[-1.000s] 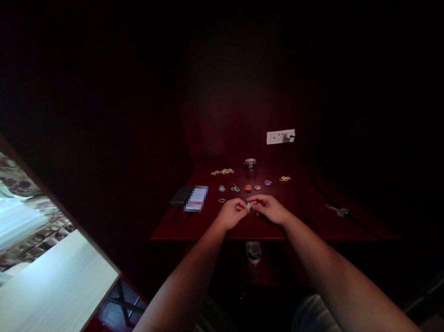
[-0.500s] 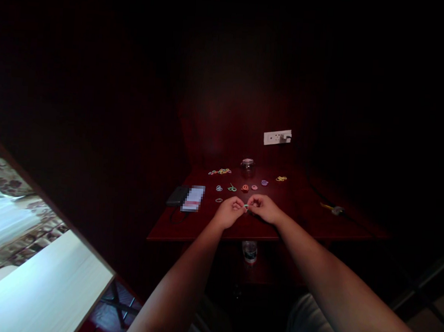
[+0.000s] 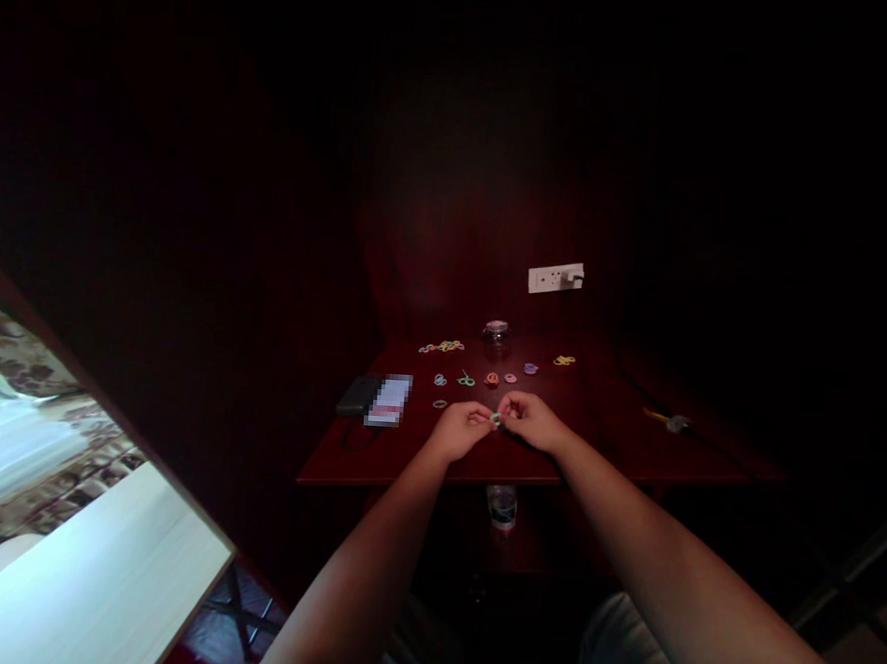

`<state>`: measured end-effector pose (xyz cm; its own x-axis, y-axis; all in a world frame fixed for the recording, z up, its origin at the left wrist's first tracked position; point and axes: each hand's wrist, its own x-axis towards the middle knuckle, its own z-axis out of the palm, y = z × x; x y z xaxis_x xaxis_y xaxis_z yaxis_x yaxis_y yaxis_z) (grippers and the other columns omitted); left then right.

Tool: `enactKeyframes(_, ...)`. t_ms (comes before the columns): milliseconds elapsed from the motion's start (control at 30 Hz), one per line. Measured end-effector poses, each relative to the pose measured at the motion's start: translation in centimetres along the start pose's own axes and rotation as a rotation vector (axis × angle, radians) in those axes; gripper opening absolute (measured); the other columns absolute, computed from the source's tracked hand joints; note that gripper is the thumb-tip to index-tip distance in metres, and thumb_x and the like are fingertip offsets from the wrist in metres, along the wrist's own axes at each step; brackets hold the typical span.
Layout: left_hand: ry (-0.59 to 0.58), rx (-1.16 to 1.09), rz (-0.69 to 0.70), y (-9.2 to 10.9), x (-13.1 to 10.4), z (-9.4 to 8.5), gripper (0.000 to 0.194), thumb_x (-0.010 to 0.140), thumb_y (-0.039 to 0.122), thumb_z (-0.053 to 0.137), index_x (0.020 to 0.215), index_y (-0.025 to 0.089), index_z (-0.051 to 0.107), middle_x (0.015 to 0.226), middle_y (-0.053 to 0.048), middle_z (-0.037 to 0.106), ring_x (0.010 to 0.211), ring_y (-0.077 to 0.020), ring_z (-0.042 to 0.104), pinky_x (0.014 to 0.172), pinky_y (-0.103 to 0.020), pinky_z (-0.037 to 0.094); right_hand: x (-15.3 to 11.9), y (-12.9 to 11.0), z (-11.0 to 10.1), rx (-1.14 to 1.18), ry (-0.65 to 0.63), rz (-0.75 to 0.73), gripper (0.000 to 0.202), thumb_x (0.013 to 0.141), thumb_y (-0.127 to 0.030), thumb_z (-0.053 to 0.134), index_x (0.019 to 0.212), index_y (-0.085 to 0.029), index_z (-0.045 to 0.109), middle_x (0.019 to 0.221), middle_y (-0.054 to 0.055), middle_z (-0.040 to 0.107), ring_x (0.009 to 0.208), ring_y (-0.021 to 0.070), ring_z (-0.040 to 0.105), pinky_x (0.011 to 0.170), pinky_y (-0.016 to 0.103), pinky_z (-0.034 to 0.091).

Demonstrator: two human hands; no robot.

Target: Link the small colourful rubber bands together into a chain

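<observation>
Over the front part of the dark red table (image 3: pixel 406 460), my left hand (image 3: pixel 459 431) and my right hand (image 3: pixel 529 421) meet with fingertips pinched. Between them they hold a small light green hair tie (image 3: pixel 495 417). Beyond my hands lie little groups of hair ties: blue ones (image 3: pixel 440 380), green ones (image 3: pixel 466 379), orange-red ones (image 3: pixel 492 379), pink ones (image 3: pixel 511 378), purple ones (image 3: pixel 530 368) and yellow ones (image 3: pixel 564 360). A single pale hair tie (image 3: pixel 440 404) rests left of my hands. A mixed-colour heap of hair ties (image 3: pixel 447 346) lies at the back left.
A clear lidded jar (image 3: pixel 495 335) stands near the back wall, below a white socket strip (image 3: pixel 556 278) with a plug in it. At the left are a phone (image 3: pixel 389 400) and a dark case (image 3: pixel 357 395). A cable (image 3: pixel 676 424) lies right; a bottle (image 3: pixel 503 508) stands below the tabletop.
Both hands still pinch the green hair tie, which shows more of its loop now. The view has shifted slightly; the things on the table have not moved.
</observation>
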<state>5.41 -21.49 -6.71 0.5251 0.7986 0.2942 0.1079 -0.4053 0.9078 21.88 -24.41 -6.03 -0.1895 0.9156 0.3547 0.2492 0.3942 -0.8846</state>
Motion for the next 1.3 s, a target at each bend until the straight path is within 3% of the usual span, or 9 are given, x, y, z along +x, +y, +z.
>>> enactKeyframes(200, 0.020, 0.018, -0.009, -0.14, 0.01, 0.01, 0.016, 0.066, 0.023, 0.063, 0.074, 0.010, 0.060, 0.067, -0.005, 0.063, 0.058, -0.0098, 0.057, 0.057, -0.020, 0.042, 0.00, 0.48, -0.07, 0.003, -0.033, 0.041, 0.017, 0.065, -0.027, 0.057, 0.074, -0.012, 0.060, 0.058, 0.000, 0.058, 0.045, 0.0067, 0.042, 0.044, 0.019, 0.029)
enactKeyframes(400, 0.031, 0.056, -0.022, 0.27, -0.20, -0.09, 0.012, 0.067, 0.020, 0.061, 0.074, 0.010, 0.060, 0.069, -0.006, 0.064, 0.062, -0.0105, 0.058, 0.059, -0.021, 0.043, -0.05, 0.59, -0.25, -0.037, -0.012, 0.047, 0.016, 0.066, -0.028, 0.057, 0.070, -0.012, 0.059, 0.050, -0.002, 0.053, 0.042, 0.0062, 0.038, 0.042, 0.019, 0.026)
enactKeyframes(767, 0.037, 0.097, 0.011, 0.09, -0.26, -0.17, 0.024, 0.069, 0.035, 0.060, 0.071, 0.011, 0.058, 0.065, -0.005, 0.063, 0.057, -0.0104, 0.055, 0.055, -0.021, 0.040, -0.12, 0.12, -0.32, 0.001, 0.003, 0.073, 0.026, 0.064, -0.038, 0.062, 0.067, -0.013, 0.055, 0.046, -0.005, 0.046, 0.042, 0.0061, 0.036, 0.042, 0.020, 0.026)
enactKeyframes(1000, 0.046, 0.099, 0.018, 0.08, -0.34, -0.11, 0.020, 0.070, 0.030, 0.060, 0.071, 0.011, 0.055, 0.059, -0.001, 0.056, 0.052, -0.0072, 0.049, 0.050, -0.018, 0.036, -0.09, 0.17, -0.28, -0.003, 0.019, 0.072, 0.030, 0.062, -0.042, 0.064, 0.066, -0.013, 0.056, 0.047, -0.004, 0.047, 0.042, 0.0063, 0.037, 0.043, 0.020, 0.027)
enactKeyframes(1300, 0.026, 0.062, 0.117, 0.53, -0.67, 0.02, 0.032, 0.066, 0.023, 0.065, 0.094, 0.014, 0.052, 0.080, -0.002, 0.058, 0.059, -0.0045, 0.049, 0.055, -0.016, 0.039, -0.21, -0.17, -0.31, -0.027, -0.010, 0.079, 0.036, 0.064, -0.047, 0.064, 0.067, -0.011, 0.060, 0.049, -0.001, 0.052, 0.044, 0.0072, 0.042, 0.042, 0.020, 0.028)
